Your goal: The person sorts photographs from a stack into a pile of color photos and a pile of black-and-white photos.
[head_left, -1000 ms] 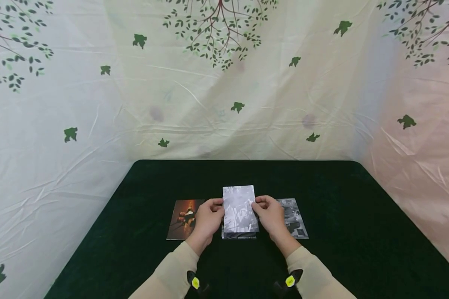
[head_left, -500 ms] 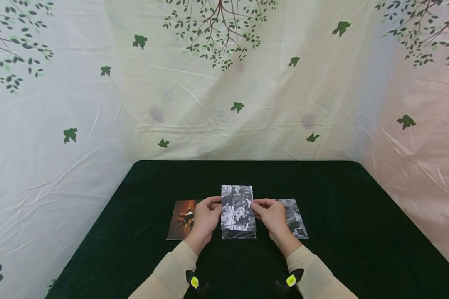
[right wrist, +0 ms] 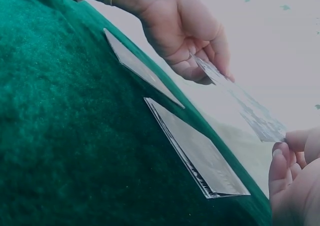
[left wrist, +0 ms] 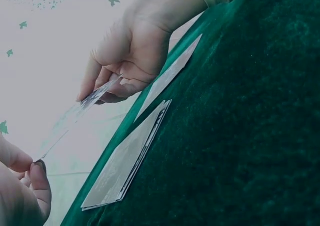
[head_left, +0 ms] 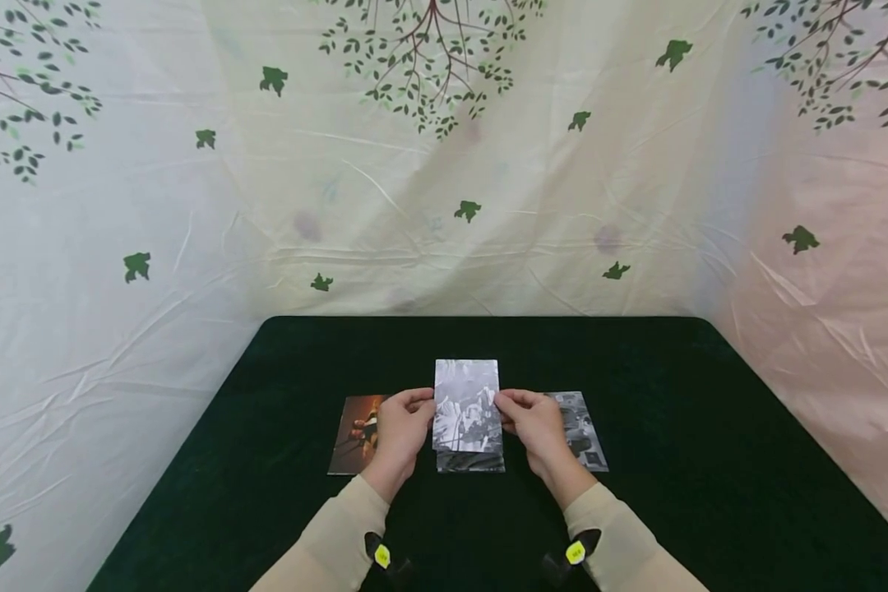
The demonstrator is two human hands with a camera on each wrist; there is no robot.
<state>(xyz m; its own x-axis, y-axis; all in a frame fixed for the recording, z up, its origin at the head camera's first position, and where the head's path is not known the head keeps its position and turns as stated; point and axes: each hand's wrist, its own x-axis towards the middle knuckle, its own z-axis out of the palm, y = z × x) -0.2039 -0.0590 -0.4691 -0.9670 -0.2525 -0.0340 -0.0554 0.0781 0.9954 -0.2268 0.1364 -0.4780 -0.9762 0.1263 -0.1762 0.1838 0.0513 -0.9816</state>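
Note:
A black-and-white photo print (head_left: 466, 403) is held up level with both hands over the middle of the table. My left hand (head_left: 405, 423) pinches its left edge between thumb and fingers. At the right edge, my right hand (head_left: 536, 423) pinches it the same way. Under the raised print lies a small stack of prints (head_left: 470, 463); both wrist views show a gap between the two. A warm orange-brown photo (head_left: 353, 432) lies to the left, partly covered by my left hand. On the right, another black-and-white photo (head_left: 583, 432) is partly behind my right hand.
Dark green cloth covers the table (head_left: 229, 493). Behind it hangs a pale fabric backdrop (head_left: 385, 238) printed with leaves and branches, and it also runs along both sides. A strap with a yellow tag (head_left: 575, 552) sits on each wrist.
Both hands have raised the print slightly and moved it a little left and away from me, exposing more of the stack. Glare on its surface has faded and come back as it tilts.

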